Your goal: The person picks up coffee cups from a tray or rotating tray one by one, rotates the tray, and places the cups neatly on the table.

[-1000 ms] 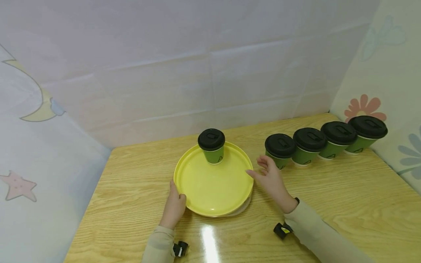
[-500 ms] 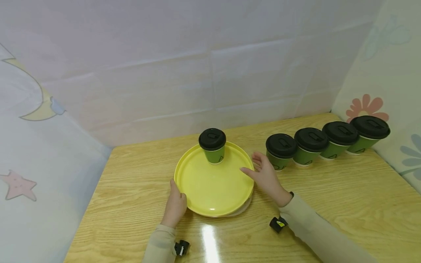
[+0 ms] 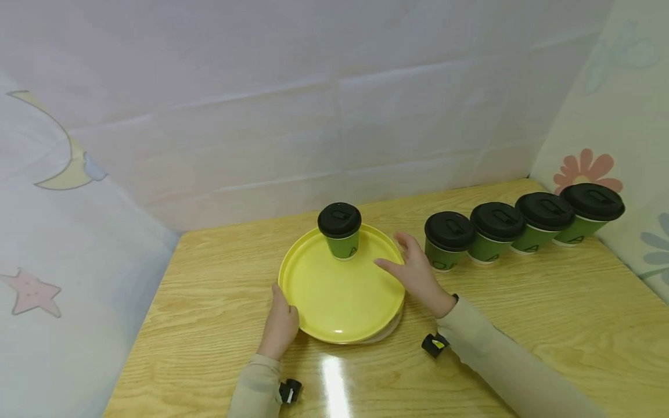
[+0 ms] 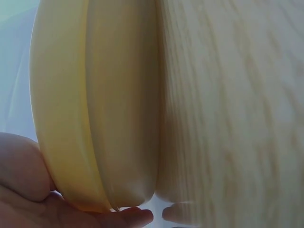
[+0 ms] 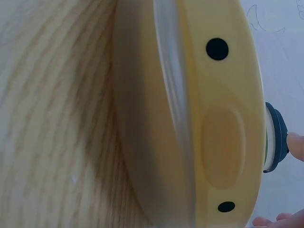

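Observation:
A round yellow tray sits on a paler round base on the wooden table. Near the tray's far rim stands a green paper cup with a black lid. My left hand holds the tray's left rim; in the left wrist view its thumb and fingers lie against the edge. Over the tray's right rim, my right hand has thumb and fingers spread apart with nothing between them. It is apart from the cup on the tray. Part of the base is hidden under the tray.
Several more lidded green cups stand in a row at the right, the closest being a cup just beyond my right hand. A pale cloth wall rises behind the table, and a flower-printed wall borders its right side.
My right hand has moved left, away from the nearest cup in the row and farther over the tray's rim. The left hand and the tray keep their places.

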`<state>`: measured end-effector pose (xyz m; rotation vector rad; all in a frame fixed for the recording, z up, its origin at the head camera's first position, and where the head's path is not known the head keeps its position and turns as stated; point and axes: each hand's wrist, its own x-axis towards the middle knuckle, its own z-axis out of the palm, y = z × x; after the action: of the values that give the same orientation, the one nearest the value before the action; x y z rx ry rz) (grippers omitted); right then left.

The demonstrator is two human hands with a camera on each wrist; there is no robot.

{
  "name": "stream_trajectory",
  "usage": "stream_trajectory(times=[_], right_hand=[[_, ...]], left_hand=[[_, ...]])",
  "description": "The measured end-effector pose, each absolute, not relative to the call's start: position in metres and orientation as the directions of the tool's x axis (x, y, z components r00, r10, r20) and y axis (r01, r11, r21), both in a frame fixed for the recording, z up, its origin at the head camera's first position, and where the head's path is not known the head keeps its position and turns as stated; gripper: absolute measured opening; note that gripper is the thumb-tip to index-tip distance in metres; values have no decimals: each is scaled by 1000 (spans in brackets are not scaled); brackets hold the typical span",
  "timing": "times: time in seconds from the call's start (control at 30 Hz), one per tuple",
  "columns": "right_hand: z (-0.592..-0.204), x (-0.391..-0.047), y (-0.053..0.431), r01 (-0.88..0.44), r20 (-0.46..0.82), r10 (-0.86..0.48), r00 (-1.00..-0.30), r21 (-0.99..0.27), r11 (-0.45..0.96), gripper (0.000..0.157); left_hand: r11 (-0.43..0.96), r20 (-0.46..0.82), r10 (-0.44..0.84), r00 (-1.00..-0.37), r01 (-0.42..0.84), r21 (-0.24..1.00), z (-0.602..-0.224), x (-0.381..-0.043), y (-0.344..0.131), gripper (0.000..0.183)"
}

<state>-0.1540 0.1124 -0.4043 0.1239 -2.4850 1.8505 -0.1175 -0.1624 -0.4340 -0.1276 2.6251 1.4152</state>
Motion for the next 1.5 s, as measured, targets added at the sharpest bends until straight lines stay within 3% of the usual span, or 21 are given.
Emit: stream_trajectory(times=[0.23, 0.77, 1.23, 1.5], right_hand=[[-402, -165, 105, -112, 93, -81, -992, -951, 289, 79], [-391, -194, 87, -70, 12, -190, -982, -952, 298, 97], [-386, -216, 77, 50, -149, -243, -959, -927, 372, 106], [-380, -217, 79, 66, -171, -257, -951, -926, 372, 107]], left_hand=[[578, -173, 1, -985, -140, 804, -433, -118, -161, 64], [579, -163, -5, -987, -136, 804, -433, -117, -158, 64], [579, -143, -10, -990, -122, 806, -436, -117, -159, 64], [591, -146, -18, -989, -128, 796, -436, -118, -161, 64]])
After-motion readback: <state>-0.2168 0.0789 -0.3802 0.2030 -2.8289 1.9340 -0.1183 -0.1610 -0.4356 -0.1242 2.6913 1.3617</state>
